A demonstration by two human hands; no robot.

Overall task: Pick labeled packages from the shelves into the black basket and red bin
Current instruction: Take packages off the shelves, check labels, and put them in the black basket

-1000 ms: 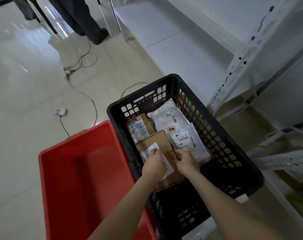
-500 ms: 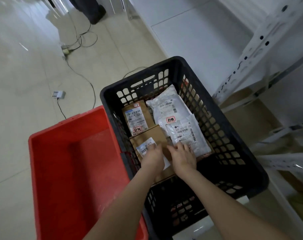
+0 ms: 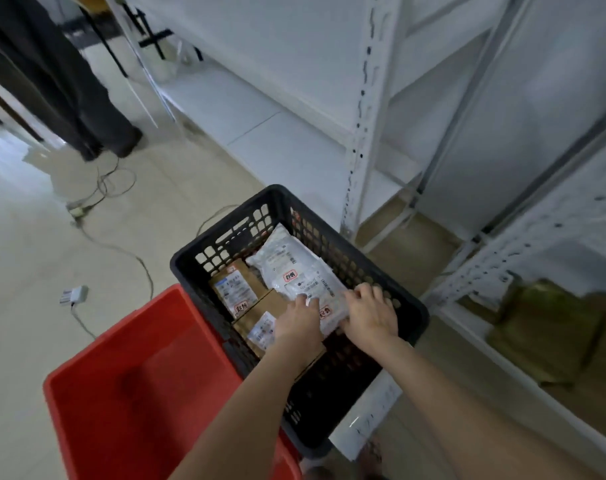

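Note:
The black basket (image 3: 409, 308) stands on the floor beside the red bin (image 3: 128, 393), whose inside shows nothing. In the basket lie two white labeled bags, the far one (image 3: 277, 261) and the near one (image 3: 313, 289), plus two brown labeled boxes, one at the far left (image 3: 234, 289) and one nearer (image 3: 260, 329). My left hand (image 3: 300, 323) grips the near white bag's left near edge. My right hand (image 3: 369, 313) curls over the same bag's right near edge, close to the basket's right wall.
White metal shelving (image 3: 360, 133) runs along the right, with brown packages (image 3: 551, 327) on a low shelf at the far right. A cable and adapter (image 3: 73, 295) lie on the tiled floor at left. Someone's dark trouser leg (image 3: 87, 98) stands at the back left.
Both hands left the near brown box and moved right and forward onto the near white bag. The camera tilted up toward the shelves.

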